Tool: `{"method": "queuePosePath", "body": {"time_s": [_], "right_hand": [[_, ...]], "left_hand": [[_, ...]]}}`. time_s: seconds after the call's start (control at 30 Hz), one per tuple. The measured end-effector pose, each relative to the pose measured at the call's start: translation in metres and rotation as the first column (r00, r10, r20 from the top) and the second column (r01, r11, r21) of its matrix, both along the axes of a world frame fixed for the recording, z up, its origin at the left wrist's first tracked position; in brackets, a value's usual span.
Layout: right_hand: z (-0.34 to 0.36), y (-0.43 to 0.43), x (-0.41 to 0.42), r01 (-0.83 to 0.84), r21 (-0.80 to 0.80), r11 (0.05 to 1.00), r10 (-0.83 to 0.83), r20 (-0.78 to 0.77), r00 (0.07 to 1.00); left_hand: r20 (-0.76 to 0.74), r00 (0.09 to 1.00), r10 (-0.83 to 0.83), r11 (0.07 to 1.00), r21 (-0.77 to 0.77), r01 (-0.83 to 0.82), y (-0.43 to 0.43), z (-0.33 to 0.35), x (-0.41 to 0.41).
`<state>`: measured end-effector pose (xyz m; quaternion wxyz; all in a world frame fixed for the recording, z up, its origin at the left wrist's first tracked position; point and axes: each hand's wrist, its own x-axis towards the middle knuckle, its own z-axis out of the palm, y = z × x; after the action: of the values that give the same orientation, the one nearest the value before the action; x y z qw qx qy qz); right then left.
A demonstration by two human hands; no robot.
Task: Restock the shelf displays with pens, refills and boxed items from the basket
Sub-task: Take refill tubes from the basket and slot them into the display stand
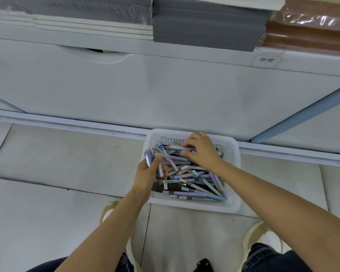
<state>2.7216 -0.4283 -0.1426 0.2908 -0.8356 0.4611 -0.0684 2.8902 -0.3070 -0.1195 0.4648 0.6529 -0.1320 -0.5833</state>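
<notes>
The left hand (pixel 148 171) is gripping a bunch of purple and grey pens (pixel 150 158) over the white plastic basket (pixel 235 193) sitting on the tiled floor (pixel 57 154). The right hand (pixel 202 150) is pinching a grey pen (pixel 175 147) from the pastel pile.

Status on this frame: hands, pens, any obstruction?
Left hand grips a bunch of pens over the basket. Right hand pinches a grey pen inside it. Nothing blocking.

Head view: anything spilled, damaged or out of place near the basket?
Nothing stands out. The pastel pens lie jumbled but all inside the white plastic basket; the left hand grips a bundle, the right hand pinches one.
</notes>
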Motion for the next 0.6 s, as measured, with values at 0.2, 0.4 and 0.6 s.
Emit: {"method": "queuePosePath", "body": {"time_s": [0.2, 0.4, 0.6], "right_hand": [[0.072, -0.003, 0.005, -0.075, 0.46, 0.885, -0.113, 0.368, 0.923], [0.164, -0.003, 0.015, -0.161, 0.436, 0.886, -0.123, 0.553, 0.824], [0.244, 0.012, 0.011, -0.163, 0.256, 0.953, -0.012, 0.57, 0.821]], "left_hand": [[-0.036, 0.994, 0.108, 0.987, -0.114, -0.111, -0.018, 0.05, -0.007], [-0.098, 0.992, 0.082, 0.936, -0.335, -0.11, -0.033, 0.122, -0.014], [0.051, 0.998, 0.027, 0.879, -0.477, 0.001, -0.033, 0.193, -0.013]]}}
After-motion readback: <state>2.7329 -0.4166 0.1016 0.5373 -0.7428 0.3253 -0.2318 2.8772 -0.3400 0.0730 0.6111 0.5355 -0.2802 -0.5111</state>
